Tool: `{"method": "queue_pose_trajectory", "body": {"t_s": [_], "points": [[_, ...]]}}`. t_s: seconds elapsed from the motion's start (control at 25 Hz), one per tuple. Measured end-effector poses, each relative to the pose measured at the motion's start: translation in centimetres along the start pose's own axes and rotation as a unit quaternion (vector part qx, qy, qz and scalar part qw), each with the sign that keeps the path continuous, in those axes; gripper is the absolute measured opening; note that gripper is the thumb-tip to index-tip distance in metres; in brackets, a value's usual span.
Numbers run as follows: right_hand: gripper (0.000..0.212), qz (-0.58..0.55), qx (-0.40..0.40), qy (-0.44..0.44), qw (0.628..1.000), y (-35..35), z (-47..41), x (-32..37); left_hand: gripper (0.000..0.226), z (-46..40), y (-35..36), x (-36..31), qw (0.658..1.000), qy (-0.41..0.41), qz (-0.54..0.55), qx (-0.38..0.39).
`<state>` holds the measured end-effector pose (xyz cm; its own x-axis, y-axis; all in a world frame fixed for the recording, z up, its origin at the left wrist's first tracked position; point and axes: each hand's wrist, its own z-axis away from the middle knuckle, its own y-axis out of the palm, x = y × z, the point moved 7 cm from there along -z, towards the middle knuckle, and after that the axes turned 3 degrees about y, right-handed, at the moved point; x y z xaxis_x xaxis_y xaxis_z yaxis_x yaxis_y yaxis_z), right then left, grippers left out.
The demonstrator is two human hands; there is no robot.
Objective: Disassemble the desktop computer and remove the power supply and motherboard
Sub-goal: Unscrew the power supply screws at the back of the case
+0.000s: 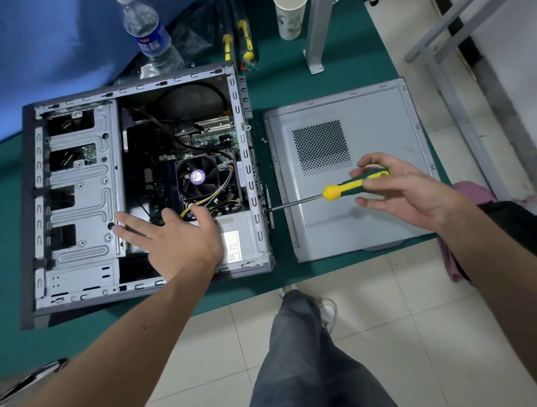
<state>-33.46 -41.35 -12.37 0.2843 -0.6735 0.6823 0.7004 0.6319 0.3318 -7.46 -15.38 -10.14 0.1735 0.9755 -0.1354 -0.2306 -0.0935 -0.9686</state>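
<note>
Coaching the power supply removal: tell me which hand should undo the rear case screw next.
Right. The right hand holds the green-and-yellow screwdriver, its tip at the grey metal computer case's rear edge. The left hand lies flat over the silver power supply box, likely steadying.

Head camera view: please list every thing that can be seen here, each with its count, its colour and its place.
computer case: one, grey, open, lying on the table's left part
power supply: one, silver, near right corner of the case
motherboard: one, green, inside the case
cooler fan: one, black, on the motherboard
side panel: one, grey, flat, right of the case
screwdriver: one, green and yellow, tip at the case's rear edge
spare screwdrivers: two, yellow, bagged, behind the case
water bottle: one, clear, blue label, far edge
paper cup: one, white, far edge
table: one, green
left hand: one, resting on the power supply
right hand: one, holding the screwdriver
</note>
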Motion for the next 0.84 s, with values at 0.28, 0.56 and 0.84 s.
{"method": "queue_pose_trajectory", "body": {"t_s": [0.28,0.56,0.84], "points": [[0.007,0.097,-0.045,0.032,0.994,-0.3,-0.3,-0.8,0.055,0.1,0.0,-0.1,1.0,-0.002,0.0,0.004],[0.051,0.139,-0.061,0.112,0.982,-0.7,-0.1,-1.7,0.055,0.0,0.0,0.0,1.0,0.0,0.001,0.001],[0.033,0.002,0.016,-0.025,1.0,-0.5,-0.1,-0.3,0.057,0.1,0.1,0.0,1.0,0.001,0.0,-0.001]]}}
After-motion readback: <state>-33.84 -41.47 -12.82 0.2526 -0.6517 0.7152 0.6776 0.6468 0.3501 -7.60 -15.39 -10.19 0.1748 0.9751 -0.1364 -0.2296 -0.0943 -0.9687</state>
